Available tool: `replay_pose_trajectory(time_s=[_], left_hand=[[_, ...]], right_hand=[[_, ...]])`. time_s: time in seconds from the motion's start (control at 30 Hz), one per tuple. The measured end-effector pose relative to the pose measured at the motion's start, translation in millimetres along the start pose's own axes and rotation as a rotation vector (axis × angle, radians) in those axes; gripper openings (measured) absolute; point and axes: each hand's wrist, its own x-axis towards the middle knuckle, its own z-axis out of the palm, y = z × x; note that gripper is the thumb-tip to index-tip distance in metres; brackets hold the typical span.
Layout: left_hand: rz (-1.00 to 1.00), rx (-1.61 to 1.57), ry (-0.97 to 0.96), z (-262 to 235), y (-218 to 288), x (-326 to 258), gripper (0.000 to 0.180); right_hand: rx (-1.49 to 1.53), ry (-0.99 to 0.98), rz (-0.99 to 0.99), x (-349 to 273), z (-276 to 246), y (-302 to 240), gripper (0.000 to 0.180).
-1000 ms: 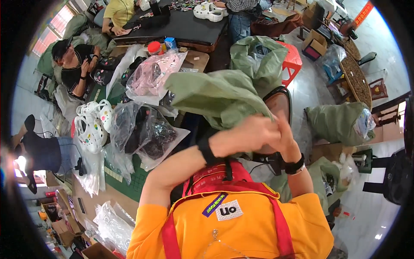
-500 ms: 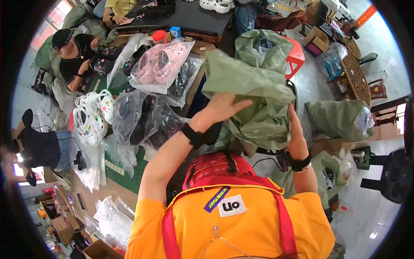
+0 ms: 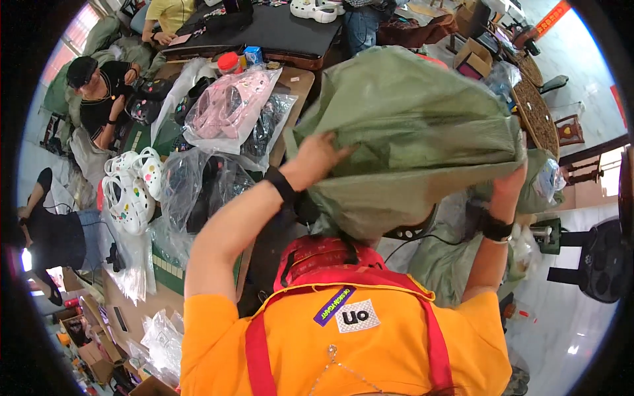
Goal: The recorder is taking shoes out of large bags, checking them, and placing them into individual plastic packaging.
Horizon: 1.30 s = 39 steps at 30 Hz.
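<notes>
- In the head view, a large, dull-green woven plastic sack (image 3: pixel 409 132) is hanging between the person's two hands, its wide mouth gaping toward the body.
- The left hand (image 3: pixel 318 160) is touching the sack at the left side of its mouth; its thumb and fingers are spreading apart over the green material, and whether they are also pinching the rim cannot be told.
- The right hand (image 3: pixel 512 181) is gripping the opposite, right-hand end of the mouth, so most of the sack is lying to the left of this hand and to the right of the left one.
- The lower folds of the sack are drooping just beyond a red fabric apron (image 3: pixel 323 261) at the person's waist.
- To the left of the left hand, a brown-edged bench with a green mat (image 3: pixel 168 267) is carrying pale pink, perforated clogs in a clear plastic bag (image 3: pixel 228 109).
- Nearer the left edge of that bench, white clogs with colourful charms (image 3: pixel 129 198) are resting beside crumpled clear plastic bags (image 3: pixel 181 185).
- Past the pink clogs, a clear jar with a red lid (image 3: pixel 229 64) is standing beside a small blue box (image 3: pixel 253 55).
- Farther left, a co-worker in a black cap (image 3: pixel 92 92) is sitting by the bench.
</notes>
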Motion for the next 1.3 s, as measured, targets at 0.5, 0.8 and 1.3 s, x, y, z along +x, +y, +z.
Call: replay_pose_trajectory(time_s=[0.5,0.8,1.3], left_hand=[[0.148,0.109,0.088,-58,-15,7,0.041],[0.316,-1.071,-0.037,-31,66,-26,0.015],[0.044,-1.619,-0.059,-46,96,17,0.043]], right_hand=[[0.048,0.304,-0.012,22,-21,-114,0.031],[-0.149,0.34,0.501,29,-103,0,0.04],[-0.349,-0.38,0.476,-69,0,53,0.039]])
